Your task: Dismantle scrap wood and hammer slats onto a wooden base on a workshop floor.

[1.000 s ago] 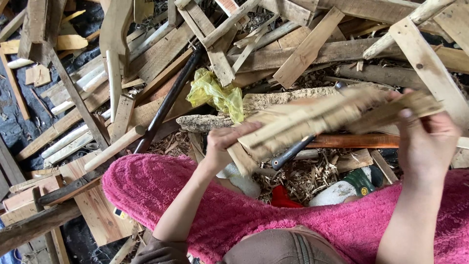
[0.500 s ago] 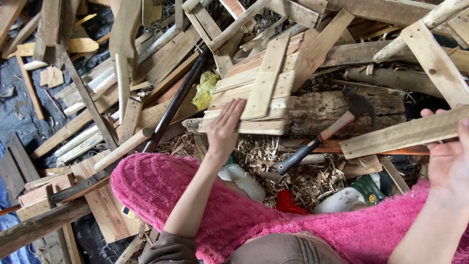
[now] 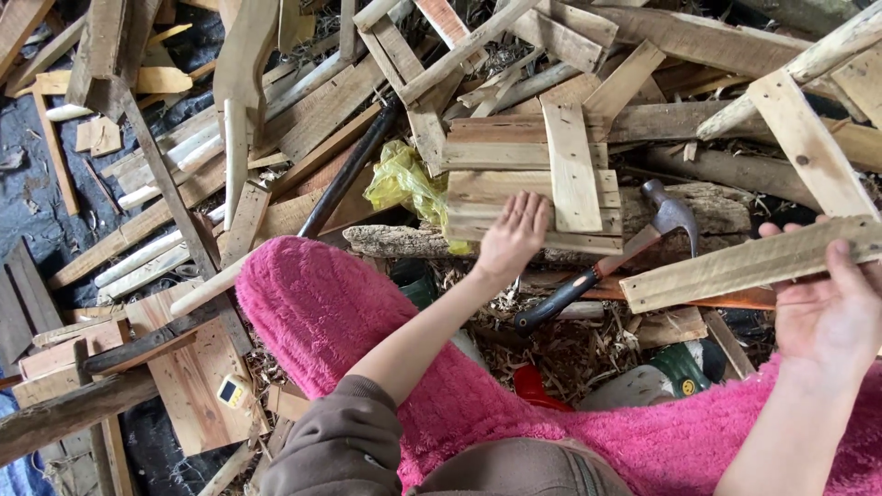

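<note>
The left hand lies flat, fingers spread and unclenched, on the near edge of a small slatted wooden panel, which rests in the middle of the scene on top of a rough log amid a heap of scrap boards. The panel is made of thin pale slats joined by a cross batten that runs from far to near; it looks light and stiff, yet the slats seem thin enough to split or work loose at the nails if it is twisted. The steadiest hold is probably on the batten or along an outer edge where the slats are backed, and the wood looks dry and splintery, so bare fingers would do well to avoid the sawn ends. The right hand is on the right, grasping a single loose slat from beneath, fingers curled around its near edge; that strip appears rigid, light and rough-faced, easy to pinch anywhere along its length. A claw hammer with a dark grip leans between the two hands, just near of the panel. A crumpled yellow plastic bag sits to the left of the panel, touching the log.
</note>
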